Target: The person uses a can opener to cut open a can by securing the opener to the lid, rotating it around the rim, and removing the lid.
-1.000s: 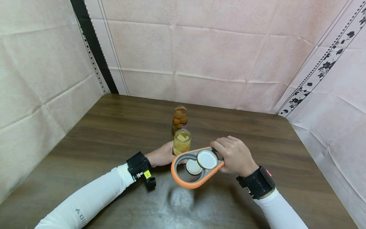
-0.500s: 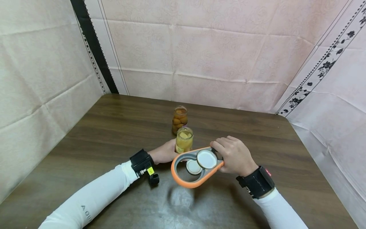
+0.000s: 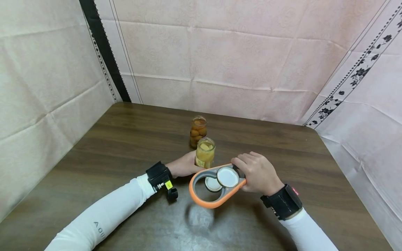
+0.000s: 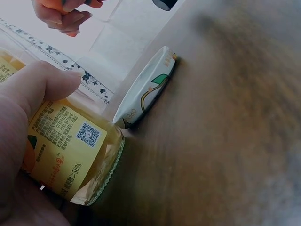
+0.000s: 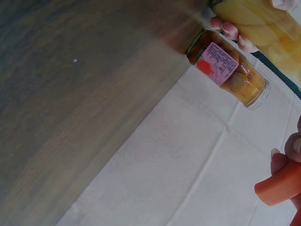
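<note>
My left hand [image 3: 185, 166] grips an open glass jar [image 3: 205, 155] of pale yellow fruit, upright, its mouth uncovered. A yellow label [image 4: 68, 148] shows under the thumb in the left wrist view. With its fingers curled, my right hand [image 3: 259, 175] holds the handle end of an orange-and-grey jar opener [image 3: 201, 202], just right of that jar. A round lid [image 3: 228, 177], pale side up, sits within the opener. Below the opener's loop, another lid [image 3: 212, 184] lies on the table; its printed rim appears in the left wrist view.
Behind the held jar stands a second uncovered jar [image 3: 198, 132] with round brown fruit and a purple label [image 5: 217, 64]. The wooden table [image 3: 141, 136] ends at pale cloth hangings [image 3: 226, 62] at the back and sides.
My left hand has moved the yellow-fruit jar a little to the right and away from me. The right hand, the jar opener and the lids have stayed almost in place.
</note>
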The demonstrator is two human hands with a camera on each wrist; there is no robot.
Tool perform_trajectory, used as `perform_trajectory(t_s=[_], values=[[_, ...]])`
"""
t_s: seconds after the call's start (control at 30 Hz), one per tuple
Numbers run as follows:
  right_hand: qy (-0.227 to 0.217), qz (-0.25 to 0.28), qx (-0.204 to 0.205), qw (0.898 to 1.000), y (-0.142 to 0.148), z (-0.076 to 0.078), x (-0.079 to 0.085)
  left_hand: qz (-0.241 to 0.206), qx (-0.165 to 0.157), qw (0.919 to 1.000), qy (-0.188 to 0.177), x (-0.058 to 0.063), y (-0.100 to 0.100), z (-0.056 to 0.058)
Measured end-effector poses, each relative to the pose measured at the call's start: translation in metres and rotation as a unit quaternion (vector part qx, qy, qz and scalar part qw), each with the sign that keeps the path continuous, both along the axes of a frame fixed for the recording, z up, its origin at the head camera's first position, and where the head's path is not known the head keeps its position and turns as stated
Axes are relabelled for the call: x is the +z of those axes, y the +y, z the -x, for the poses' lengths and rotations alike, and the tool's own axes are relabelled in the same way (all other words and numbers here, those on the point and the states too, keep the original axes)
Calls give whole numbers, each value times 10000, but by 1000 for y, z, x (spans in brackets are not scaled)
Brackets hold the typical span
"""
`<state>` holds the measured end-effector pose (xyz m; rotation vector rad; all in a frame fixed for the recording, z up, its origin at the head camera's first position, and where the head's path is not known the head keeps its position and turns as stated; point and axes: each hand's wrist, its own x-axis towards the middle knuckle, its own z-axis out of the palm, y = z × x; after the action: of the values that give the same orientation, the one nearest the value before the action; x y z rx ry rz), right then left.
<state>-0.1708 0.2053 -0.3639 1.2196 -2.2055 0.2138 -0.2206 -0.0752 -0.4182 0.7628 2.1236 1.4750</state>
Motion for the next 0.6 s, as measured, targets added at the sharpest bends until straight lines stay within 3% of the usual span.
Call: perform_trajectory(t_s=[0.6], values=[[-97,-80,-184,9998,8,1,-5,-61,-86,9999,79,0,13,14]])
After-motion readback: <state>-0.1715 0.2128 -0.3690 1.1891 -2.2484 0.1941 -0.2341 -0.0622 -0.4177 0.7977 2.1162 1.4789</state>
